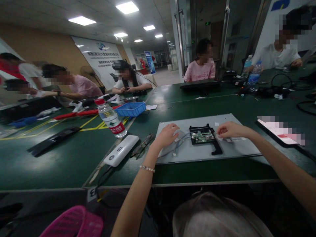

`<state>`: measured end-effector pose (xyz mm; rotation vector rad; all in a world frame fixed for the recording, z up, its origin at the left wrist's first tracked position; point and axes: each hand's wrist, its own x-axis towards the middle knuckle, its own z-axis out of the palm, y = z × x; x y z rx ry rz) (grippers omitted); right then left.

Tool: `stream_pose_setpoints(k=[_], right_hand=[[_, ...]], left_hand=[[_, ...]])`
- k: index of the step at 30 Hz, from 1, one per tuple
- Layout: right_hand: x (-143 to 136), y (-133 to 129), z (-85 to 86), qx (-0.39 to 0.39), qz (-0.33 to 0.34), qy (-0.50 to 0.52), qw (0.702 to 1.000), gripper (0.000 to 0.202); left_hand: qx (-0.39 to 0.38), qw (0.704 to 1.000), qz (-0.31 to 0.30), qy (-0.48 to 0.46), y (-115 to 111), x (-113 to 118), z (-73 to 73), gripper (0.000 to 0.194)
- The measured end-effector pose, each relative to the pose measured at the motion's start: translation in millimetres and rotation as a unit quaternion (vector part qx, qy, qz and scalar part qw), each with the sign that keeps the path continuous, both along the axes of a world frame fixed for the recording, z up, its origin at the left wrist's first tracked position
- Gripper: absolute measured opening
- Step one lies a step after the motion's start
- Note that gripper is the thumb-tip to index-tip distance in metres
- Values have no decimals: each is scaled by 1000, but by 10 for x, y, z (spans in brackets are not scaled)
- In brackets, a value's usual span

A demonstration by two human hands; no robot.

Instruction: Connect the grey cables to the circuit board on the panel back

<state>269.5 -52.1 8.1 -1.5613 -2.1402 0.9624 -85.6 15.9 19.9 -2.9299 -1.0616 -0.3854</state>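
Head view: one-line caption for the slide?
Bare hands work around a circuit board in a black bracket on a grey panel, green table beneath.

Lit ceiling panels point(127, 7) shone above a tan wall point(59, 49), a lettered signboard point(103, 57), glass doors point(204, 29) and a green-topped table point(74, 164).

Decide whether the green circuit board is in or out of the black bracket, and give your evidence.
In: the green circuit board sits within the black bracket, whose dark edges border it.
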Motion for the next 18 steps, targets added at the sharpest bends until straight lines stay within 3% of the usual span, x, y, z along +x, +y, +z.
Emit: stream_pose_setpoints(k=[9,13,18], right_hand=[[575,142,-145,35,-94,-79,992,25],[538,184,-163,105,-140,-94,980,38],[318,226,-168,218,-59,-130,965,39]], left_hand=[[13,1000,-15,-3,11,-6,-11,31],[10,1000,-15,-9,13,1,-14,30],[4,1000,-5,1,8,3,-18,30]])
